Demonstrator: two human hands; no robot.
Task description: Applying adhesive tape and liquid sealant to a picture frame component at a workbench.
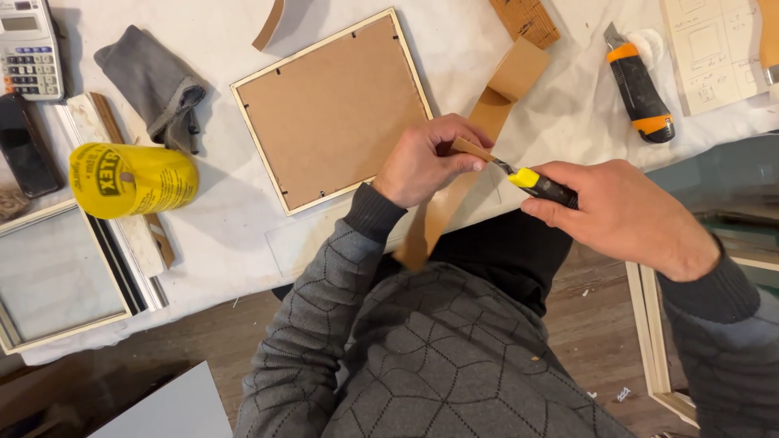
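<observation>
Left hand (422, 158) pinches the brown paper tape strip (454, 191); right hand (625, 212), fingers wrapped, holds the yellow utility knife (537, 183) at the cut line. Tape not yet severed; picture frame (331, 109) back untaped.

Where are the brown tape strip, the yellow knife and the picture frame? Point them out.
tape strip (497, 109): head view, on the stretched band above the left hand.
yellow knife (526, 178): head view, on its yellow slider.
picture frame (329, 113): head view, on the middle of its brown backing board.

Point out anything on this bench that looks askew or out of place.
The picture frame lies face down and skewed to the table edge, and a grey cloth sits crumpled beside the yellow can, which lies on its side. Nothing looks spilled or broken.
</observation>
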